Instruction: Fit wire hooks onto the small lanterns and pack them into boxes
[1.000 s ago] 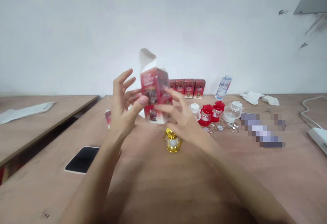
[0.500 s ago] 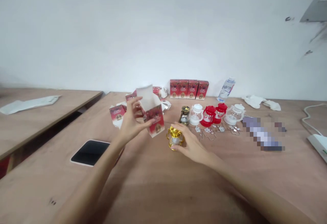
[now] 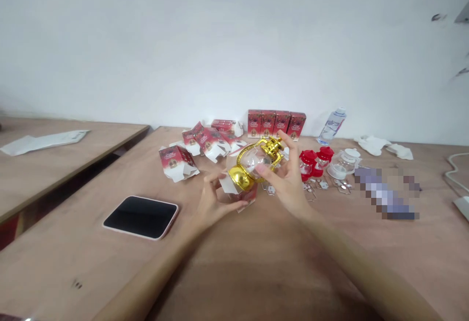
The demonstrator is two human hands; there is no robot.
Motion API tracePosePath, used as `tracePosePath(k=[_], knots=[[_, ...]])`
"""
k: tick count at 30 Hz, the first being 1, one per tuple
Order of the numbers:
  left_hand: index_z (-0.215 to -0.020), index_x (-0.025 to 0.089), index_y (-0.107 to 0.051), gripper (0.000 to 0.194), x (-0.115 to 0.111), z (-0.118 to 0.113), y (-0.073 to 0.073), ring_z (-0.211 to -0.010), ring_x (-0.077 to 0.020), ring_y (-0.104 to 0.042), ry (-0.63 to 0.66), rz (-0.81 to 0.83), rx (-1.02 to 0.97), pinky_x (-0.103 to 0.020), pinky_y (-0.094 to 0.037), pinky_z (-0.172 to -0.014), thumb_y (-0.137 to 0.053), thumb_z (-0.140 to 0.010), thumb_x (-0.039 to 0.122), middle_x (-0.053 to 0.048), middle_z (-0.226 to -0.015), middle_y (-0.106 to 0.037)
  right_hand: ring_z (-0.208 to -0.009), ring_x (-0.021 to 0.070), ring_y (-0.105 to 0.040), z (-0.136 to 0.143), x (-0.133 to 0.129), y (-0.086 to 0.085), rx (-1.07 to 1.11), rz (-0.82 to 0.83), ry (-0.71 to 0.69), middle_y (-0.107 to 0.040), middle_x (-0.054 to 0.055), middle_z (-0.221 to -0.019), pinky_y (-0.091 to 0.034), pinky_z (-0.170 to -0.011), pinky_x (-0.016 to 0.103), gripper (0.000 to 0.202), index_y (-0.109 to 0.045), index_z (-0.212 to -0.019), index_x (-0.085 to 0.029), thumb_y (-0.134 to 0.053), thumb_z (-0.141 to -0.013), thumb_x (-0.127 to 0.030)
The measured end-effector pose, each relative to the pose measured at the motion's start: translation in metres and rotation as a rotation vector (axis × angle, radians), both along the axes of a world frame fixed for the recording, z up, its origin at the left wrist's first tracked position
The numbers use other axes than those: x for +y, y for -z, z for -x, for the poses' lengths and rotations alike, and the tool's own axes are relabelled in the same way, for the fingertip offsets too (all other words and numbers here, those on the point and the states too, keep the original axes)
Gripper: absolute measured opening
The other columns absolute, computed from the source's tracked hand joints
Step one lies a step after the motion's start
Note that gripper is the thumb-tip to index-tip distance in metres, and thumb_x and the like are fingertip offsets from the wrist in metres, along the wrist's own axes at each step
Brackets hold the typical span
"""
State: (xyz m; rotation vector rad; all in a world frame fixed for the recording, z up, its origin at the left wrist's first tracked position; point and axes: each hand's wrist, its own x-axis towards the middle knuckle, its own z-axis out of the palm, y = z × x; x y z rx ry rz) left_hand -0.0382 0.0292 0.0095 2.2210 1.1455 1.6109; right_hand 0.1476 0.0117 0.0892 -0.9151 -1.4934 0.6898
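Observation:
My right hand (image 3: 287, 179) is closed on a small gold lantern (image 3: 244, 177) with a clear globe, held tilted above the table with its base toward the lower left. Behind and below the lantern, my left hand (image 3: 212, 199) grips a red and white box (image 3: 229, 184) whose flap stands open. The lantern's base is in front of the box and covers much of it; I cannot tell whether they touch. Past my right hand stand red lanterns (image 3: 308, 162) and a white lantern (image 3: 344, 163); other lanterns are hidden behind the hand.
Opened red boxes (image 3: 176, 160) lie in a heap at the back left. Several closed red boxes (image 3: 254, 123) stand in a row by the wall, near a clear bottle (image 3: 331, 125). A phone (image 3: 141, 217) lies at the left; small metal pieces (image 3: 322, 184) lie before the lanterns.
My right hand has lifted the gold lantern off the table and tilted it. My left hand has lowered the box and brought it behind the lantern. The view has shifted slightly.

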Motion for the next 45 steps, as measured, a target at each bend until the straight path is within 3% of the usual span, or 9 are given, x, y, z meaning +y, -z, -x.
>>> tracePosePath(k=[4, 8, 14, 25, 33, 36, 40, 43, 45], knots=[[-0.11, 0.026, -0.034, 0.072, -0.007, -0.003, 0.002, -0.092, -0.0226, -0.062, 0.026, 0.107, -0.033, -0.042, -0.056, -0.075, -0.082, -0.057, 0.035, -0.005, -0.106, -0.05, -0.122, 0.0256, -0.046, -0.003, 0.001, -0.007, -0.212, -0.088, 0.122, -0.045, 0.006, -0.133, -0.046, -0.095, 0.046, 0.074, -0.024, -0.138, -0.036, -0.066, -0.077, -0.034], [-0.112, 0.027, -0.033, 0.068, -0.013, -0.008, 0.006, -0.096, -0.0244, -0.062, 0.07, 0.15, -0.087, -0.047, -0.055, -0.078, -0.079, -0.062, 0.035, -0.005, -0.105, -0.053, -0.112, 0.028, -0.05, -0.005, -0.003, -0.017, -0.487, -0.099, 0.074, -0.054, 0.003, -0.121, -0.042, -0.093, 0.048, 0.06, -0.044, -0.122, -0.033, -0.071, -0.069, -0.024], [-0.118, 0.027, -0.035, 0.073, -0.017, -0.011, 0.008, -0.096, -0.0247, -0.062, 0.086, 0.103, -0.081, -0.049, -0.055, -0.079, -0.08, -0.061, 0.033, -0.007, -0.108, -0.054, -0.093, 0.0247, -0.054, -0.001, 0.0, -0.025, -0.702, 0.007, -0.055, -0.06, 0.001, -0.094, -0.043, -0.073, 0.036, 0.043, -0.049, -0.098, -0.027, -0.071, -0.063, -0.016], [-0.144, 0.023, -0.019, 0.087, -0.02, -0.01, -0.009, -0.118, -0.0284, -0.053, 0.195, -0.127, 0.201, -0.043, -0.05, -0.093, -0.069, -0.073, 0.027, -0.015, -0.132, -0.049, -0.082, 0.0167, -0.058, -0.016, 0.004, -0.033, -0.874, 0.062, -0.384, -0.066, 0.001, -0.087, -0.04, -0.073, 0.028, 0.004, -0.061, -0.083, -0.02, -0.059, -0.08, -0.02], [-0.126, 0.021, -0.045, 0.055, -0.022, -0.008, -0.018, -0.109, -0.0244, -0.055, 0.297, -0.116, 0.245, -0.036, -0.05, -0.086, -0.06, -0.072, 0.022, -0.013, -0.12, -0.051, -0.089, 0.0151, -0.059, -0.048, 0.009, -0.048, -0.692, 0.131, -0.594, -0.066, 0.001, -0.098, -0.045, -0.079, 0.028, 0.03, -0.064, -0.099, -0.023, -0.04, -0.086, -0.01], [-0.124, 0.021, -0.046, 0.052, -0.022, -0.009, -0.017, -0.105, -0.0244, -0.055, 0.343, -0.101, 0.224, -0.037, -0.051, -0.085, -0.058, -0.074, 0.027, -0.012, -0.117, -0.052, -0.084, 0.0151, -0.058, -0.046, 0.013, -0.039, -0.585, 0.111, -0.471, -0.059, 0.003, -0.103, -0.049, -0.074, 0.03, 0.023, -0.057, -0.101, -0.021, -0.06, -0.079, -0.018], [-0.126, 0.021, -0.044, 0.053, -0.021, -0.01, -0.017, -0.107, -0.025, -0.055, 0.341, -0.065, 0.221, -0.037, -0.05, -0.086, -0.06, -0.077, 0.033, -0.013, -0.117, -0.052, -0.077, 0.0136, -0.057, -0.031, 0.016, -0.023, -0.546, 0.006, -0.23, -0.042, 0.009, -0.126, -0.054, -0.07, 0.034, 0.067, -0.039, -0.129, -0.026, -0.071, -0.071, -0.023], [-0.125, 0.022, -0.045, 0.053, -0.021, -0.01, -0.017, -0.11, -0.0257, -0.054, 0.293, -0.017, 0.226, -0.039, -0.047, -0.09, -0.063, -0.077, 0.033, -0.012, -0.12, -0.051, -0.096, 0.0189, -0.059, -0.026, 0.014, -0.023, -0.587, -0.039, -0.335, -0.039, 0.009, -0.136, -0.052, -0.083, 0.039, 0.082, -0.012, -0.143, -0.034, -0.064, -0.08, -0.027], [-0.124, 0.021, -0.044, 0.051, -0.019, -0.01, -0.015, -0.109, -0.0254, -0.054, 0.261, 0.018, 0.195, -0.039, -0.047, -0.091, -0.062, -0.077, 0.032, -0.011, -0.119, -0.053, -0.113, 0.0224, -0.053, -0.026, 0.011, -0.026, -0.683, -0.03, -0.478, -0.045, 0.006, -0.137, -0.046, -0.094, 0.041, 0.073, -0.016, -0.144, -0.033, -0.059, -0.085, -0.031]])
